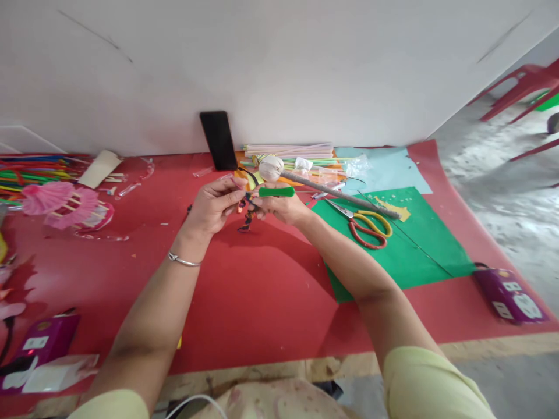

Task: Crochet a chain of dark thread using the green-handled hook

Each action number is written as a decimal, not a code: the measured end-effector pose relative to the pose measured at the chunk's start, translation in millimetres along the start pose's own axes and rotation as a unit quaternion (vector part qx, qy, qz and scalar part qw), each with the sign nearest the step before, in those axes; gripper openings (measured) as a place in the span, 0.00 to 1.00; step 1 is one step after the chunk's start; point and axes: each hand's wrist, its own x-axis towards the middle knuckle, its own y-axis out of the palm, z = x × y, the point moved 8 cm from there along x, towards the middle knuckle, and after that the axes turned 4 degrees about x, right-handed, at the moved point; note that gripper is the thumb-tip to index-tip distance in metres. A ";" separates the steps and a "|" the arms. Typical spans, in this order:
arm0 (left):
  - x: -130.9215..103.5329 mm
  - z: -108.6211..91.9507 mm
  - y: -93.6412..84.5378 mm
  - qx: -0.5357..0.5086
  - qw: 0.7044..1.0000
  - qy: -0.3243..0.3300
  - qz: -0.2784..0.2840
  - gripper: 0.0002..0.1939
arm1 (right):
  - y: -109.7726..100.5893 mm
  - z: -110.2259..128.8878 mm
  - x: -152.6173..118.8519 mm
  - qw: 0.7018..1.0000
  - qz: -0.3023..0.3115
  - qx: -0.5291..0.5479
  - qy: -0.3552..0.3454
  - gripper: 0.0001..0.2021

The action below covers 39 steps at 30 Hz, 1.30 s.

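Observation:
My left hand (212, 203), a bangle at its wrist, is closed in a pinch above the red table covering; what lies between the fingertips is too small to name. My right hand (279, 205) is closed around a tool with a green handle (276, 191), and its thin shaft points toward the left fingertips. Between the two hands hangs a small dark-and-orange figure (247, 220), partly hidden by fingers. Just behind the right hand rests a stick (340, 195) with a white wrapped ball (271, 168) on its end.
Scissors (369, 227) with yellow and red handles lie on a green sheet (419, 244). A phone (218, 141) leans against the white wall. Pink paper pieces (65, 205) and coloured sticks (30, 177) lie left. Purple boxes (510, 294) stand at both front corners.

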 end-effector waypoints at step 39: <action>-4.0 0.8 1.3 0.070 0.997 0.002 0.020 0.13 | 4.7 3.7 -4.3 1.000 -0.018 -0.009 0.000 0.27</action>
